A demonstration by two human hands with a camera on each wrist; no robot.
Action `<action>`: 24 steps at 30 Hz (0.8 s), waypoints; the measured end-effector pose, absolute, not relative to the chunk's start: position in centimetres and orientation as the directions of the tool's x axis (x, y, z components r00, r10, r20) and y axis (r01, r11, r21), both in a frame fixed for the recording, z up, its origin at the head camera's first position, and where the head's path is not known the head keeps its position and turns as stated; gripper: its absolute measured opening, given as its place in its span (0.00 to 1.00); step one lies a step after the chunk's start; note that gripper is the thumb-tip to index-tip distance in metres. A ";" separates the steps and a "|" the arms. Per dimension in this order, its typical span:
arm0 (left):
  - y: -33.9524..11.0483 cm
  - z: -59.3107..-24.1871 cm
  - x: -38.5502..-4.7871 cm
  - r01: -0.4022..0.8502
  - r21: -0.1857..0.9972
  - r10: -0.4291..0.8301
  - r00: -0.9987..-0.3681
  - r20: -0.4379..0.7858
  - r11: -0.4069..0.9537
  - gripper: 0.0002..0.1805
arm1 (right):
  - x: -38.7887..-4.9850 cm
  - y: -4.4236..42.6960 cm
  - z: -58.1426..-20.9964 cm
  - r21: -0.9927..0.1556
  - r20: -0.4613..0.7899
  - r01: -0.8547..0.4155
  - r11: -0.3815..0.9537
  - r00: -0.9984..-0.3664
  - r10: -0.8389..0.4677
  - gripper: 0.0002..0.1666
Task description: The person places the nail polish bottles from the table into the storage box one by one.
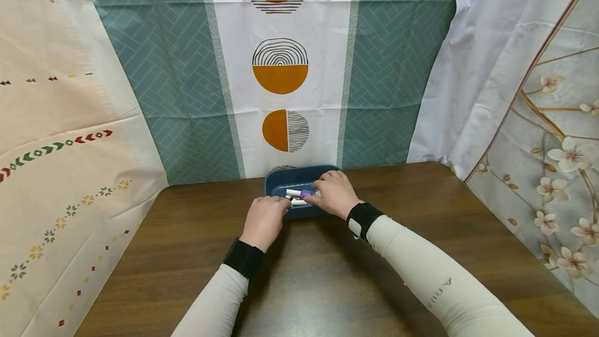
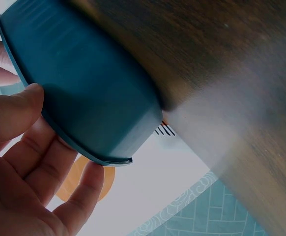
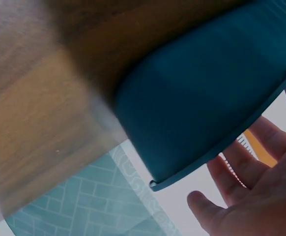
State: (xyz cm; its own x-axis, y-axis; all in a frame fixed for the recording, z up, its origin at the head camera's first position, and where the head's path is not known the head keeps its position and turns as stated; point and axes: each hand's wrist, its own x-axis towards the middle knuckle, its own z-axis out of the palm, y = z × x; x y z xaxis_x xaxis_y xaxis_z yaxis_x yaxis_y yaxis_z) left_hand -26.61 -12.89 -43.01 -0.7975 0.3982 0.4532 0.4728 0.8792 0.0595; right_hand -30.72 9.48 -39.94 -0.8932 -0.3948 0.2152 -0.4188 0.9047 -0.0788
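Note:
A dark blue-teal plastic bin (image 1: 299, 212) sits at the table's far edge, holding several white sticks that look like markers (image 1: 298, 203). One white marker (image 1: 293, 192) has a purple end and lies between the hands. My left hand (image 1: 265, 218) grips the near left rim; in the left wrist view its thumb (image 2: 30, 101) laps the outer wall while other fingers pass behind the rim. Over the bin's right side, my right hand (image 1: 336, 191) pinches the purple end with thumb and fingers. Its fingertips are partly hidden behind the bin wall (image 3: 197, 98) in the right wrist view.
The brown wooden table (image 1: 318, 285) extends toward me and to both sides of the bin. Right behind it hangs a patterned curtain (image 1: 281, 25). Cream cloth (image 1: 56, 118) hangs at the left and floral cloth (image 1: 561, 186) at the right.

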 end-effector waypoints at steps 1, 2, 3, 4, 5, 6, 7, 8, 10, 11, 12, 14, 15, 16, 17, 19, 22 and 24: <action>-12.9 -43.0 -26.6 0.471 0.060 0.397 -0.800 0.450 0.880 0.04 | -30.6 9.6 -40.0 -0.089 0.235 -0.428 0.900 -0.887 -0.398 0.33; -13.0 -43.0 -26.6 0.468 0.061 0.396 -0.803 0.446 0.881 0.04 | -30.4 9.7 -40.2 -0.094 0.256 -0.438 0.894 -0.878 -0.403 0.32; -13.0 -43.0 -26.6 0.465 0.061 0.394 -0.805 0.443 0.883 0.04 | -30.3 9.9 -40.3 -0.101 0.276 -0.448 0.888 -0.871 -0.407 0.31; -13.1 -43.0 -26.6 0.462 0.062 0.391 -0.809 0.440 0.885 0.04 | -30.2 10.1 -40.5 -0.106 0.297 -0.459 0.882 -0.861 -0.412 0.31; -13.2 -43.0 -26.6 0.460 0.062 0.390 -0.810 0.438 0.886 0.04 | -30.1 10.3 -40.6 -0.108 0.318 -0.471 0.875 -0.851 -0.419 0.30; -13.4 -43.0 -26.6 0.458 0.063 0.388 -0.812 0.437 0.887 0.04 | -29.9 10.5 -40.8 -0.105 0.339 -0.483 0.869 -0.839 -0.425 0.31; -13.5 -43.0 -26.6 0.455 0.062 0.387 -0.813 0.435 0.888 0.04 | -29.8 10.6 -40.9 -0.101 0.356 -0.493 0.864 -0.829 -0.432 0.31; -13.6 -43.0 -26.6 0.454 0.062 0.385 -0.813 0.436 0.889 0.05 | -29.6 10.8 -41.0 -0.096 0.368 -0.503 0.859 -0.820 -0.439 0.32; -13.9 -43.0 -26.6 0.454 0.064 0.383 -0.812 0.440 0.889 0.05 | -29.1 11.1 -41.2 -0.095 0.382 -0.519 0.849 -0.807 -0.450 0.34; -14.0 -43.0 -26.5 0.453 0.064 0.382 -0.811 0.443 0.889 0.05 | -28.9 11.3 -41.3 -0.098 0.387 -0.527 0.844 -0.802 -0.455 0.36; -14.1 -43.0 -26.5 0.453 0.066 0.381 -0.811 0.445 0.889 0.05 | -28.7 11.4 -41.4 -0.098 0.391 -0.533 0.841 -0.797 -0.459 0.37; -14.3 -43.0 -26.4 0.454 0.071 0.378 -0.810 0.449 0.888 0.05 | -28.2 11.7 -41.6 -0.105 0.398 -0.543 0.833 -0.791 -0.465 0.39; -14.4 -43.0 -26.4 0.454 0.074 0.377 -0.811 0.448 0.888 0.05 | -28.0 11.8 -41.7 -0.109 0.400 -0.544 0.832 -0.790 -0.464 0.39; -14.5 -43.1 -26.4 0.454 0.077 0.377 -0.812 0.446 0.888 0.05 | -27.8 11.9 -41.8 -0.113 0.402 -0.544 0.832 -0.791 -0.462 0.40; -14.6 -43.1 -26.3 0.454 0.080 0.376 -0.814 0.443 0.888 0.05 | -27.6 12.0 -42.0 -0.114 0.403 -0.540 0.834 -0.792 -0.458 0.41; -14.8 -43.1 -26.3 0.454 0.082 0.377 -0.816 0.437 0.887 0.06 | -27.2 12.2 -42.3 -0.115 0.403 -0.530 0.840 -0.798 -0.449 0.43; -15.1 -43.3 -26.2 0.467 0.084 0.386 -0.808 0.445 0.880 0.07 | -26.5 12.7 -42.8 -0.117 0.402 -0.514 0.850 -0.807 -0.432 0.46; -15.4 -43.6 -26.0 0.479 0.084 0.392 -0.795 0.464 0.874 0.10 | -26.1 13.2 -43.1 -0.119 0.405 -0.506 0.855 -0.811 -0.423 0.48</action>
